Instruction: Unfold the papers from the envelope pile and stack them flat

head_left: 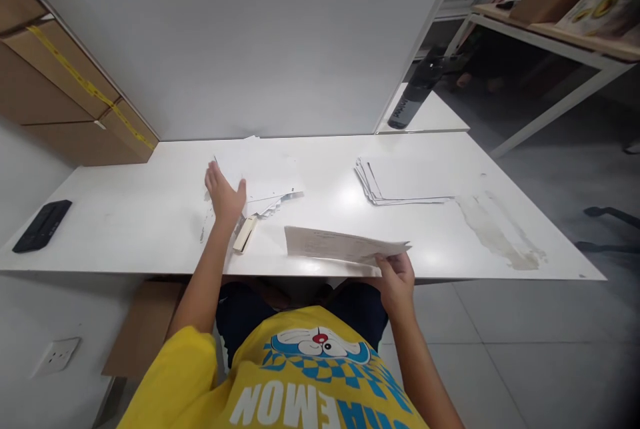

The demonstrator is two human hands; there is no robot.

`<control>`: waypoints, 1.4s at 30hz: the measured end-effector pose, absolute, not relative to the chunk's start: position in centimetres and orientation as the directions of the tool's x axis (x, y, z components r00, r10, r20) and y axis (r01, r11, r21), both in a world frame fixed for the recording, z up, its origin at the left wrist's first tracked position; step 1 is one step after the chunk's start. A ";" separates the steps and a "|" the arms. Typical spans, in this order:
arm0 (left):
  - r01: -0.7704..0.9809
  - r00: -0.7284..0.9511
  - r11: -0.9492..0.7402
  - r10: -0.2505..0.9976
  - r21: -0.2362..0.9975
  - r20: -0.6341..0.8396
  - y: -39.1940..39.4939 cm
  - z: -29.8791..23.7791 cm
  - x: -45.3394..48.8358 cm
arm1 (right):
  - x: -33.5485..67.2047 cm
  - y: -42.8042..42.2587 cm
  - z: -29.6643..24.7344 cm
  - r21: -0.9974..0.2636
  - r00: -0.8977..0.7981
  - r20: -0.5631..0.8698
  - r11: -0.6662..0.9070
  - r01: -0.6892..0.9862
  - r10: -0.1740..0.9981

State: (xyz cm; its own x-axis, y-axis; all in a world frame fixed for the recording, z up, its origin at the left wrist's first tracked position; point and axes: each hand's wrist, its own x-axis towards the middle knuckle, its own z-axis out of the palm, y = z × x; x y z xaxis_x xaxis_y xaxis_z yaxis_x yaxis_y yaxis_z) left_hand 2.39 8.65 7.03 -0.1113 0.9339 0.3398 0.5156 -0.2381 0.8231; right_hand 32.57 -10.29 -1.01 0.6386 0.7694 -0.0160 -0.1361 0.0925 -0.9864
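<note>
Over the near edge of the bench (150,216), on my feed, I see the paper (325,244), its right end pinched between thumb and fingers of the right hand (397,272), most of it left of that hand. I judge it light, limp and easily creased, best gripped by an end. The left hand (225,196) is spread, grasping nothing, by the left pile (265,169); the stapler (245,234) sits beside its wrist, the right pile (415,179) well apart.

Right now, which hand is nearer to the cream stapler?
Left. The left hand lies just beyond the stapler; the right hand, holding paper, is farther off to its right.
</note>
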 end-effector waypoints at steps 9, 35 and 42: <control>-0.062 0.246 -0.371 0.894 0.927 0.374 -7.3 -0.1 8.3 | 31.9 -10.2 -1.1 -0.985 0.595 -0.100 0.005 -0.172 0.798; 0.291 -0.080 -0.097 0.989 0.952 0.125 -4.0 6.0 -2.2 | 28.7 -11.2 3.7 -0.972 -0.073 -0.235 -0.236 -0.001 0.969; 0.706 0.247 -0.102 0.963 0.701 -0.108 0.3 3.9 -2.8 | 25.8 -10.6 -0.5 -0.924 -0.105 -0.371 -0.378 -0.058 0.923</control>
